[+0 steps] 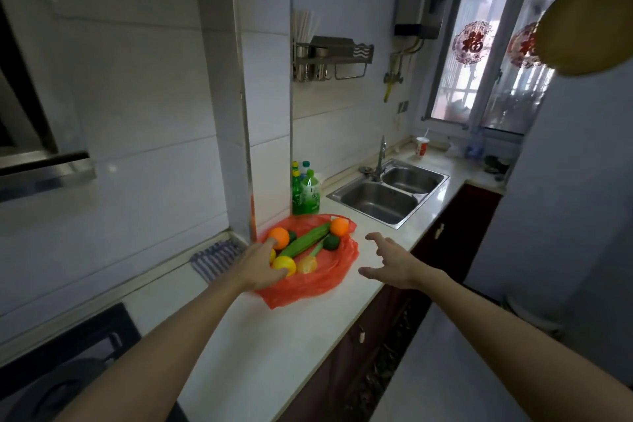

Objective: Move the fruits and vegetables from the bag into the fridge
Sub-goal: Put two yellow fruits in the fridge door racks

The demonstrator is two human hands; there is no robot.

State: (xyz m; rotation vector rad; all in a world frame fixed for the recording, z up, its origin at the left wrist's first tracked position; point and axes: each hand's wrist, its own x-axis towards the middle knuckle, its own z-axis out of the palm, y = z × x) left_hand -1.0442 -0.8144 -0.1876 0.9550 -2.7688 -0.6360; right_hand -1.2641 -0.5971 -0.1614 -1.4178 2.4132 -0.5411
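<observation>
A red plastic bag lies spread open on the white counter. In it lie two oranges, a long green cucumber, a dark green lime, and yellow lemons. My left hand reaches over the bag's left side, its spread fingers touching the near orange and a lemon. My right hand hovers open just right of the bag, holding nothing. The white fridge stands at the right.
Green bottles stand behind the bag against the wall. A double steel sink with a tap lies further along the counter. A purple rack sits left of the bag, a black stove nearer. Dark cabinets run below the counter.
</observation>
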